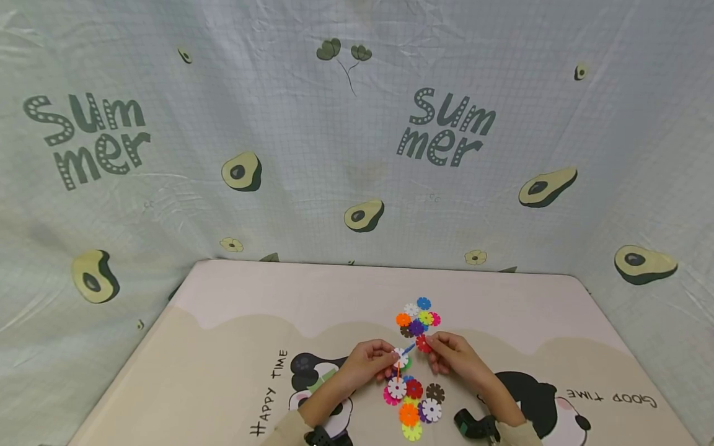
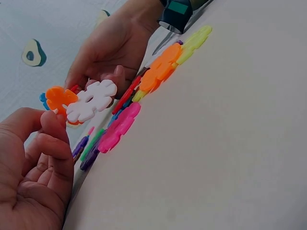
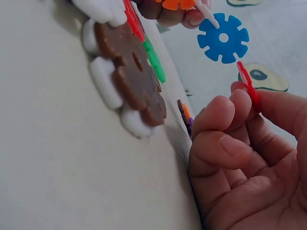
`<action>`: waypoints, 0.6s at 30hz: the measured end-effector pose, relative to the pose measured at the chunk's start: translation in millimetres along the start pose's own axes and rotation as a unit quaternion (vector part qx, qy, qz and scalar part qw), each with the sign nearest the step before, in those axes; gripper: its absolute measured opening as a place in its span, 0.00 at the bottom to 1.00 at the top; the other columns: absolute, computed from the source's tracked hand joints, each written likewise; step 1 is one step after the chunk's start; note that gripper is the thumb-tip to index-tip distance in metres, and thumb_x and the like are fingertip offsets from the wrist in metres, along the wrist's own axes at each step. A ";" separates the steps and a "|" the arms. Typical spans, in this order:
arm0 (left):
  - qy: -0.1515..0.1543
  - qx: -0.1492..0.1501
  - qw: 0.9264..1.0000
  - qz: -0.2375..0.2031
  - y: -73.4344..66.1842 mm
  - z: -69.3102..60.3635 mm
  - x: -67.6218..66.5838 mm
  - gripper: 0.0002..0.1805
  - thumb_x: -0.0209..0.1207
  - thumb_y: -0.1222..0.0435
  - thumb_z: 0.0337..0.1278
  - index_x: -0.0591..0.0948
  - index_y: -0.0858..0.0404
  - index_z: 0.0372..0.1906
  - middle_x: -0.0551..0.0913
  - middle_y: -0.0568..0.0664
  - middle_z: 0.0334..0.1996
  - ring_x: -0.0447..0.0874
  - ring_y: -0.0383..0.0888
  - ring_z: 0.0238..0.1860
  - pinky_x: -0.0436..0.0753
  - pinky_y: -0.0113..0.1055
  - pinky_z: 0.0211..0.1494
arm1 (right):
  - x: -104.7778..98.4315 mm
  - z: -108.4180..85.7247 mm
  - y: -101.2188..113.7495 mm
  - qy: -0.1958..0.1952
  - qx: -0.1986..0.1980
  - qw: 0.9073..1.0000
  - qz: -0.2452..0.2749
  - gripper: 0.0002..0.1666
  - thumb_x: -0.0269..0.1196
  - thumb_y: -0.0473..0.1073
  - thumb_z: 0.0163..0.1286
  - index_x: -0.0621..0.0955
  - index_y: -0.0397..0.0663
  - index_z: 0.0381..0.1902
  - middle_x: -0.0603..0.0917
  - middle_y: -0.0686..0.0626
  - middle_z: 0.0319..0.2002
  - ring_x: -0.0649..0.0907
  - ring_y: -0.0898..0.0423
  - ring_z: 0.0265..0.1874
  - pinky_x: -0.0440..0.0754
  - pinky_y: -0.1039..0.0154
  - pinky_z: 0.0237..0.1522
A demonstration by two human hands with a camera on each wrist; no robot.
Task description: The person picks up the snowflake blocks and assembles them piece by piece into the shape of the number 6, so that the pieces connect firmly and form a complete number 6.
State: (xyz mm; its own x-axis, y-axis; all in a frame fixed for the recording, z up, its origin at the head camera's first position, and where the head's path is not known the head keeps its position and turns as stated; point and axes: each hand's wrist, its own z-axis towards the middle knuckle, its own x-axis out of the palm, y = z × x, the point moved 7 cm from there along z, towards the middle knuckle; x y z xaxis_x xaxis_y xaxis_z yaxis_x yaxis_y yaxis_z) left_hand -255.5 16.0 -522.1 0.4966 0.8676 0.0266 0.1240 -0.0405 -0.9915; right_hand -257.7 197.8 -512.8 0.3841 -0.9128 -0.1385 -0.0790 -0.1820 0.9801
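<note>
My left hand [image 1: 369, 364] pinches an orange notched disc [image 2: 60, 98] between thumb and fingertips. Joined to it is a white disc [image 2: 91, 101], and a blue disc [image 3: 224, 38] is linked to the white one. Across from it, my right hand [image 1: 456, 358] pinches a red disc [image 3: 249, 86] between thumb and finger, its other fingers curled. In the right wrist view the red disc stands edge-on at the blue disc's rim; whether they touch I cannot tell.
Loose coloured discs lie below my hands, among them a brown disc [image 1: 435, 392] and a yellow disc [image 1: 411, 432]. Beyond my hands is another group with an orange disc [image 1: 403, 319]. A patterned cloth [image 1: 301, 124] hangs behind the table [image 1: 223, 297].
</note>
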 end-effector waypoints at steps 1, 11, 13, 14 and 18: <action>0.000 0.000 1.000 0.002 0.2 0.1 0.1 0.11 0.59 0.64 0.66 0.80 0.71 0.43 0.79 0.46 0.22 0.71 0.37 0.20 0.73 0.24 0.25 | -0.1 0.1 0.0 -0.003 0.001 1.000 0.002 0.23 0.49 0.49 0.78 0.75 0.30 0.38 0.76 0.50 0.24 0.74 0.62 0.19 0.71 0.73 0.22; 0.001 0.005 1.000 0.022 -0.3 -0.5 0.7 0.11 0.60 0.64 0.65 0.81 0.71 0.41 0.78 0.46 0.21 0.71 0.37 0.20 0.73 0.23 0.25 | 2.1 0.1 1.0 0.006 -0.017 1.000 -0.004 0.24 0.50 0.46 0.79 0.72 0.24 0.40 0.76 0.50 0.24 0.73 0.63 0.19 0.70 0.73 0.22; 0.000 0.004 1.000 0.023 0.0 -0.2 0.5 0.11 0.60 0.64 0.65 0.81 0.71 0.41 0.78 0.46 0.21 0.71 0.37 0.20 0.73 0.23 0.25 | 1.8 0.4 0.2 0.005 -0.017 1.000 -0.005 0.23 0.50 0.46 0.79 0.72 0.24 0.39 0.76 0.50 0.24 0.72 0.63 0.19 0.70 0.73 0.22; 0.001 0.004 1.000 0.023 0.0 -0.1 0.5 0.11 0.60 0.64 0.65 0.81 0.71 0.41 0.78 0.46 0.21 0.71 0.37 0.20 0.73 0.23 0.25 | 1.6 0.3 -0.1 0.004 -0.016 1.000 -0.004 0.23 0.50 0.46 0.78 0.73 0.25 0.39 0.76 0.50 0.24 0.73 0.63 0.19 0.70 0.73 0.22; 0.003 0.005 1.000 0.023 0.4 0.4 0.6 0.12 0.59 0.64 0.66 0.81 0.71 0.42 0.78 0.46 0.21 0.71 0.37 0.20 0.74 0.23 0.25 | 1.9 0.2 -1.1 0.002 -0.008 1.000 -0.006 0.22 0.51 0.47 0.78 0.74 0.28 0.38 0.76 0.50 0.24 0.73 0.62 0.19 0.71 0.73 0.23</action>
State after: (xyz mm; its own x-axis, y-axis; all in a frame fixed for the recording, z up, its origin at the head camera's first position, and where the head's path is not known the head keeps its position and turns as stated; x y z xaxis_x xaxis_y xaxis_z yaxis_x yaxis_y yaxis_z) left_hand -255.5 16.7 -522.6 0.5069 0.8618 -0.0177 0.0918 -0.0743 -0.9930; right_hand -257.0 196.3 -514.2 0.3885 -0.9093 -0.1494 -0.0590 -0.1864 0.9807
